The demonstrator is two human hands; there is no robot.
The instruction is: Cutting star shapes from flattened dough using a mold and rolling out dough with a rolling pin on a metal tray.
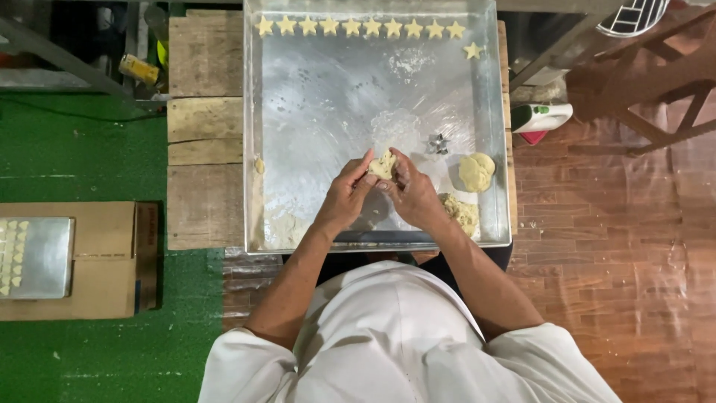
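Left hand (344,195) and right hand (410,192) both closed around one small lump of pale dough (384,166), fingertips pinching it from either side, just above the floured metal tray (492,112). Just to the right, a small star cutter (438,143), a rounded dough ball (476,172) and a rougher dough heap (462,213). Along the far rim, a row of cut star shapes (360,27).
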